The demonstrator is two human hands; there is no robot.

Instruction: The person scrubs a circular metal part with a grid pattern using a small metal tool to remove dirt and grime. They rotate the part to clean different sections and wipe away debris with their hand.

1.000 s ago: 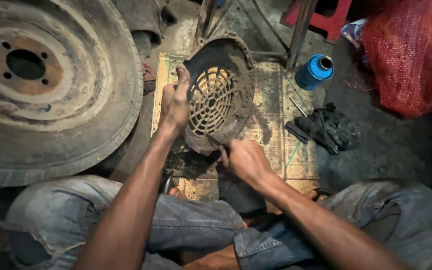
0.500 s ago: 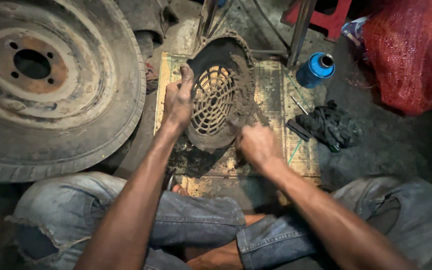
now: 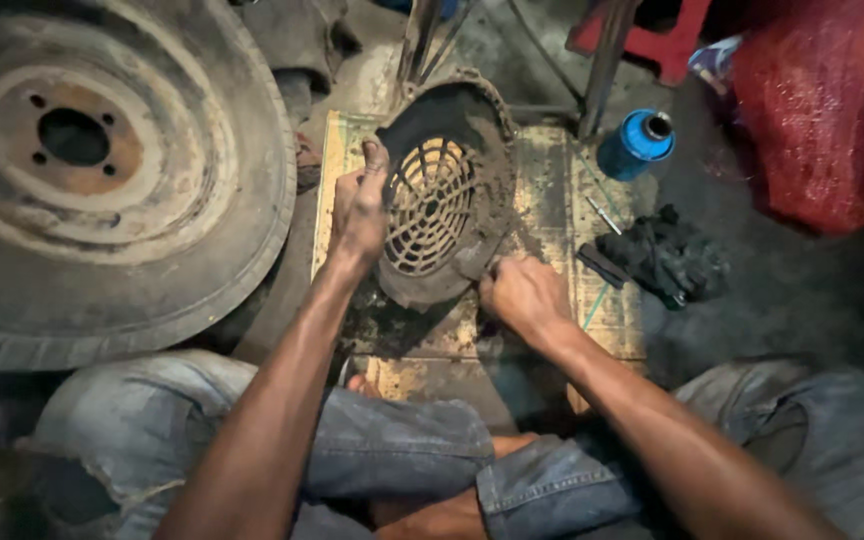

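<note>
A round, dirty metal cover with a grille (image 3: 442, 200) stands tilted on a stained board (image 3: 552, 200) on the floor in front of me. My left hand (image 3: 360, 208) grips its left rim and holds it up. My right hand (image 3: 520, 295) is closed at the cover's lower right edge, fingers against the grimy rim; whether it holds a small tool is hidden. Dark dirt lies on the board under the cover.
A large worn tyre on a rusty wheel (image 3: 92, 170) lies at the left. A blue canister (image 3: 636, 144) stands at the board's far right corner, a black greasy rag (image 3: 667, 255) beside it. A red sack (image 3: 822, 110) fills the right. My jeans-clad legs (image 3: 402, 450) are crossed below.
My right hand has moved along the lower right rim of the cover, first up and right, then back down a little. The left hand keeps its grip on the left rim.
</note>
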